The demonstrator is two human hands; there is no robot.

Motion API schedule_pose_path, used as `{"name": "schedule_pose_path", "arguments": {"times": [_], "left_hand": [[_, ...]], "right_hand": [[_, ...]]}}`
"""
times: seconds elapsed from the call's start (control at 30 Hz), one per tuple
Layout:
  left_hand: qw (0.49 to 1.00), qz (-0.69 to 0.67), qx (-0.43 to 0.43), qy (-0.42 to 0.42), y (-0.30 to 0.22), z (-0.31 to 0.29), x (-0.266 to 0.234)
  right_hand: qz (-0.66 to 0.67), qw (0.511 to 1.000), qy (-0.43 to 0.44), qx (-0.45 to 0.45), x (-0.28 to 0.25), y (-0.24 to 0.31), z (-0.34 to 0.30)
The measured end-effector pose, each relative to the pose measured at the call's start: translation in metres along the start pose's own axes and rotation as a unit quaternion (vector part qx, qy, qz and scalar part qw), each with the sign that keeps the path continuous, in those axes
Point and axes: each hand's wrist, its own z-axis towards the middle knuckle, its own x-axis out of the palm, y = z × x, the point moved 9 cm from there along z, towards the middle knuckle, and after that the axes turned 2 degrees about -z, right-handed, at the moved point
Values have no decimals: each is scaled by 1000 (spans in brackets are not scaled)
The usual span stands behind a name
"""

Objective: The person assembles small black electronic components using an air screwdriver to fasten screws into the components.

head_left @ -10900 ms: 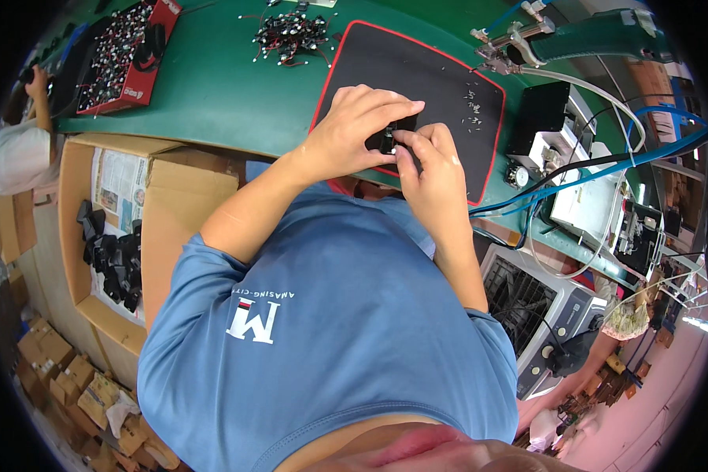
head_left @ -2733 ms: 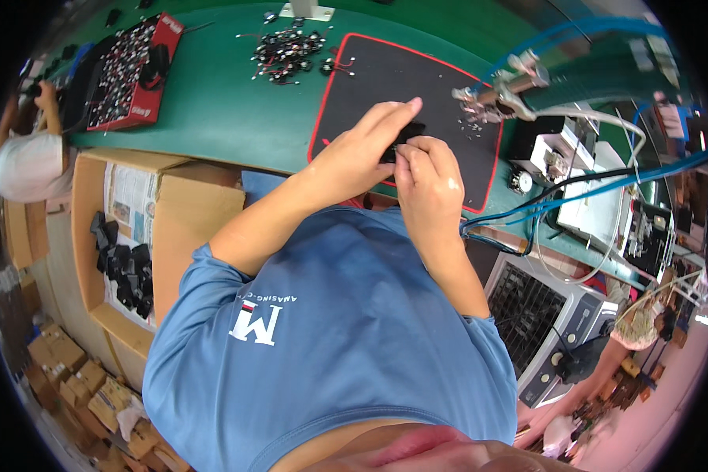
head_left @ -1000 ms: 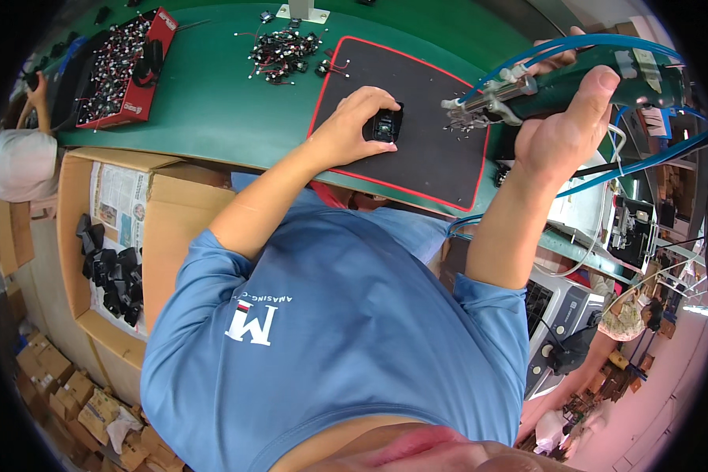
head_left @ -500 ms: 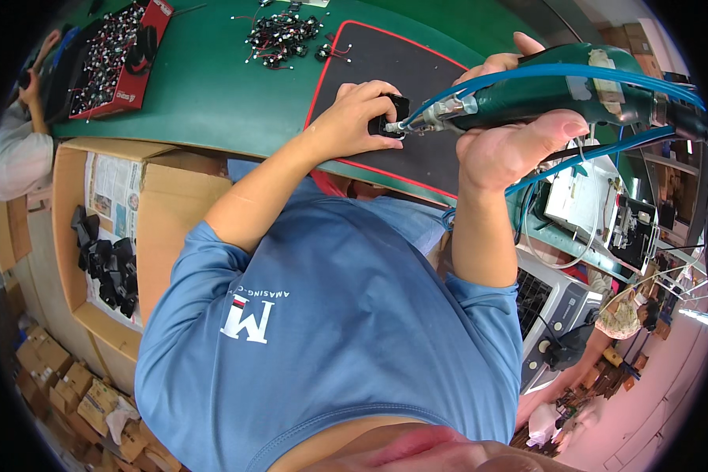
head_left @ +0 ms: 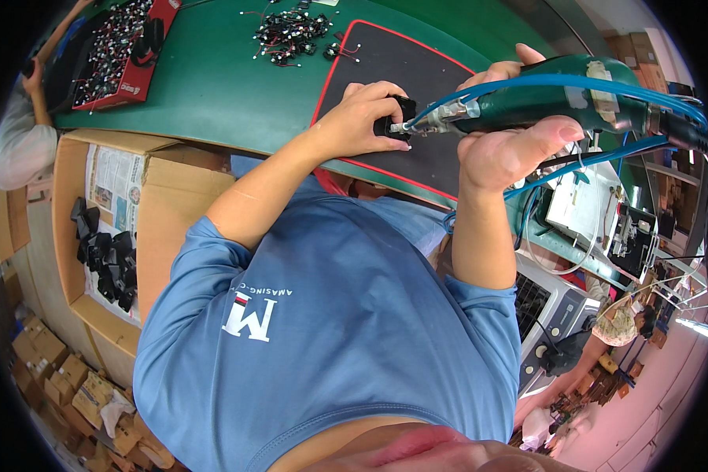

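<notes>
A small black plastic part lies on the dark mat with the red border. My left hand is closed around that part, its fingers wrapping the near and far sides. A green power screwdriver with blue air hoses is in my right hand; my fingers go round its far side, and the thumb stretches along the near side. The driver's metal tip meets the black part beside my left fingers. What sits right under the tip is hidden.
Small wired parts are piled on the green table. A red box of similar parts stands far left. Below it, a cardboard box holds black plastic pieces. A white machine is at right. Another person's sleeve shows far left.
The view has shifted slightly, moving the table things a little to the right. Both hands keep their hold, with the driver tip still at the black part.
</notes>
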Motion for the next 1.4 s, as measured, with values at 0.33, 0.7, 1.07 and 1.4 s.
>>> {"name": "schedule_pose_path", "arguments": {"times": [0.33,0.7,1.07,1.4], "left_hand": [[1000,-2,0,-3,-1,0,-1],[1000,22,5,4,5,0,3],[1000,-28,-13,1,-1,2,-4],[999,-34,3,-22,-6,0,-9]], "right_hand": [[-19,1000,5,-10,4,2,0],[-6,1000,13,-13,8,5,4],[-5,999,12,-42,14,20,13],[-26,997,-32,-70,14,2,3]]}}
